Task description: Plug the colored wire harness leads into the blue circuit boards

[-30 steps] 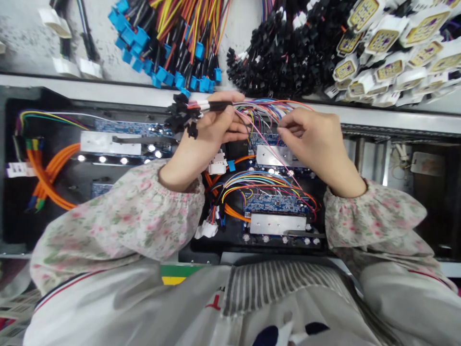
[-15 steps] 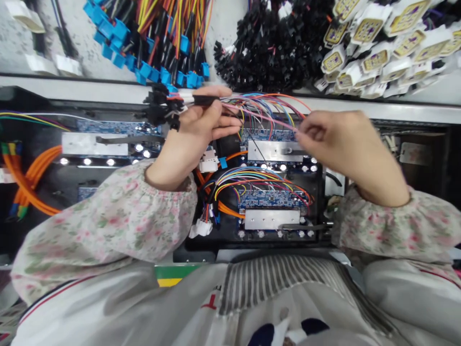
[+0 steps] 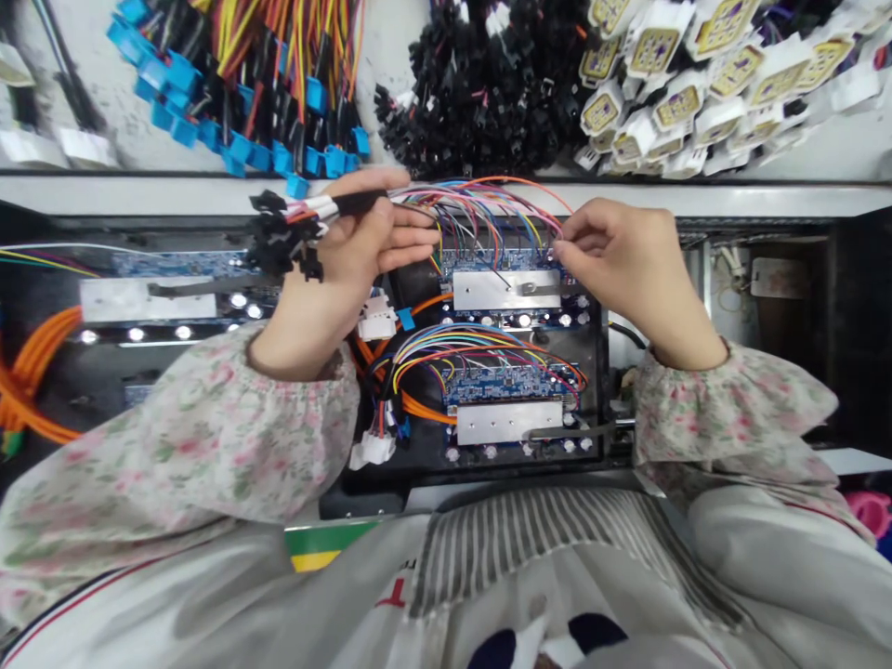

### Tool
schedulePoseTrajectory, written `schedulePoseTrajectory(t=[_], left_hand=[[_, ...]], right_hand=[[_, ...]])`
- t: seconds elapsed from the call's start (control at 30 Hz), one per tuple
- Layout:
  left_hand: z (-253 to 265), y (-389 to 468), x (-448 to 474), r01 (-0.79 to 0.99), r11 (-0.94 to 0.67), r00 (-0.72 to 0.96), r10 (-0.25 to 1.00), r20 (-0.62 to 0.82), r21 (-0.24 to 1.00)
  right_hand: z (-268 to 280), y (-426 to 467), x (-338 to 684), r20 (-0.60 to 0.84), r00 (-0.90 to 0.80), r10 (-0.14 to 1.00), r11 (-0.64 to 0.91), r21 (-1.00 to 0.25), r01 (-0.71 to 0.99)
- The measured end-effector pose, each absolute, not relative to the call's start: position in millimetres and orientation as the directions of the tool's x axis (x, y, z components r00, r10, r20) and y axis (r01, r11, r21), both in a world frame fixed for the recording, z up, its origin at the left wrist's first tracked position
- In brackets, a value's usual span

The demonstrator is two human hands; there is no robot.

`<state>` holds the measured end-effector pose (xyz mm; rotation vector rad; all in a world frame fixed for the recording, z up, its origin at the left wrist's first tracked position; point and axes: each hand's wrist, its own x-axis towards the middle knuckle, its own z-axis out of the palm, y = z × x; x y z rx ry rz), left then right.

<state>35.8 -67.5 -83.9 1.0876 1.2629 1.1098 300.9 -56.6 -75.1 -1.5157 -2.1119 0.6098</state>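
Note:
My left hand is closed round a wiring harness, its black sleeve between thumb and fingers. Black connectors on the harness hang over the wrist side of that hand. Coloured wires fan out from the harness to the right, above the upper circuit board, which carries a silver metal plate. At the right end of this board my right hand pinches the end of a wire, seemingly the pink one, close to the board's upper edge. The fingertips partly hide where that end sits.
Below lies a second circuit board with its own wires and white connectors. Another board with orange cables is at left. Bundles of blue, black and white connectors lie along the back.
My right hand has come down with the pink wire from above the board to its upper right edge. My left hand keeps hold of the harness. The whole view has shifted slightly.

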Motion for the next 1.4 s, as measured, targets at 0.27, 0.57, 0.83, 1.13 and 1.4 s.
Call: schedulePoseTrajectory(t=[0.27, 0.57, 0.83, 1.13, 1.4], left_hand=[[-89, -65, 31, 0.031, 0.132, 0.014, 0.991, -0.132, 0.991], [-85, -70, 34, -0.027, 0.105, 0.016, 0.994, -0.105, 0.994], [-76, -70, 41, 0.039, 0.208, -0.032, 0.978, -0.207, 0.977], [-69, -79, 26, 0.751, -0.259, 0.225, 0.965, 0.132, 0.608], [-69, -78, 23, 0.824, -0.353, 0.382, 0.924, 0.027, 0.444]], right_hand=[[-70, -57, 302, 0.077, -0.296, 0.952, 0.280, -0.608, 0.743], [-61, -54, 302, 0.030, -0.266, 0.964, 0.241, -0.529, 0.814], [-45, -56, 257, 0.117, -0.395, 0.911, 0.383, -0.591, 0.710], [-55, -51, 242, 0.067, -0.391, 0.918, 0.339, -0.645, 0.685], [-77, -45, 239, 0.066, -0.440, 0.895, 0.370, -0.663, 0.652]])
